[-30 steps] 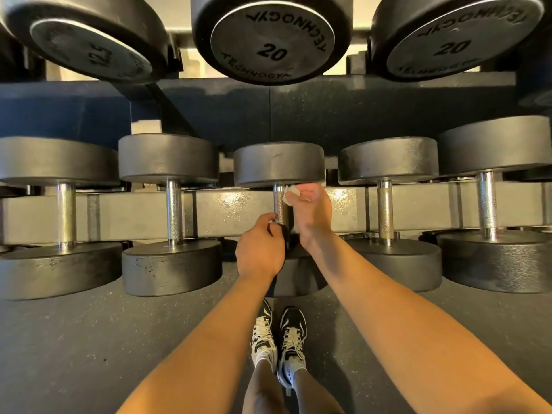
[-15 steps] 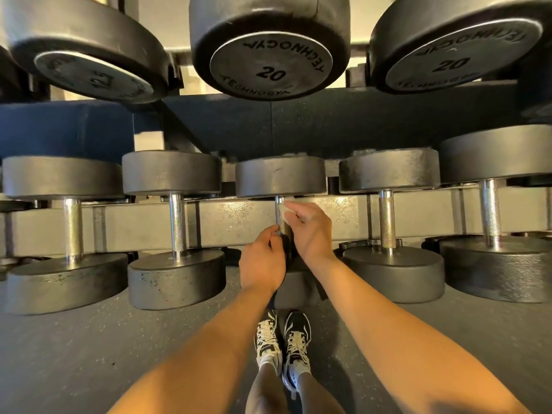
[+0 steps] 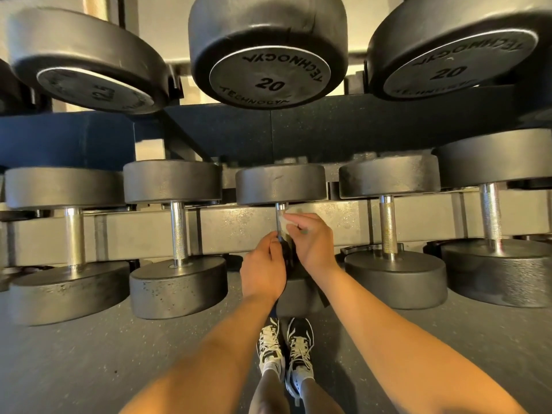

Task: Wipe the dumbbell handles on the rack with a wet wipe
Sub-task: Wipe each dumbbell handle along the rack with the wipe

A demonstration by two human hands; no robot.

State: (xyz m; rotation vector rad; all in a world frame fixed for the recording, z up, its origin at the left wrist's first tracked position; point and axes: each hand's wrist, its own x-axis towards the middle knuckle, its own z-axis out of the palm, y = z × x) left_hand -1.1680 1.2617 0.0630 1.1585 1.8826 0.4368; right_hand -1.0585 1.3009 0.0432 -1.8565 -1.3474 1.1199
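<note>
The right fingers (image 3: 295, 219) curl round the upper part of the middle handle (image 3: 280, 215), with a pale, blurred bit of wipe (image 3: 290, 227) pressed under them. The left fingers (image 3: 272, 245) curl on the same handle lower down, thumb against the steel. The left hand (image 3: 263, 265) and right hand (image 3: 312, 245) nearly touch.

A short stretch of bare steel shows between the right fingers and the dumbbell's far head (image 3: 280, 183). The near head (image 3: 298, 294) is mostly hidden by the wrists. The dumbbell lies across the lower rack rail (image 3: 233, 225).

The left neighbour handle (image 3: 179, 231) and right neighbour handle (image 3: 387, 225) stand well apart from the hands, with open gaps over the rail on both sides. Overhead, an upper-row head marked 20 (image 3: 268, 70) juts toward the camera.

Below lies dark speckled floor (image 3: 89, 354), with two laced shoes (image 3: 286, 348) near the rack.
</note>
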